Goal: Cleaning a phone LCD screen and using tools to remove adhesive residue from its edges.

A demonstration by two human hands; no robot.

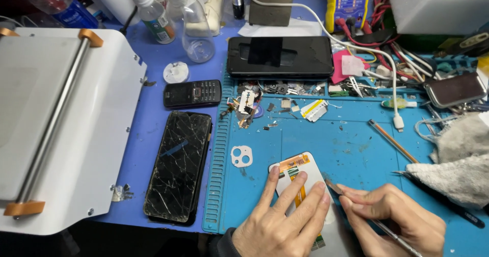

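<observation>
Near the front edge of the blue work mat (356,150), my left hand (285,221) lies open, fingers spread flat on the white screen panel (310,173) with its orange flex cable (294,161), probably to keep it from sliding. My right hand (395,216) pinches a thin metal tool (333,186), its tip at the panel's right edge. Left of the mat lies a cracked phone (178,165), with a small keypad phone (192,93) behind it. A white camera-hole piece (241,156) sits just beside the panel, and grey cloths (458,160) crowd the right side.
</observation>
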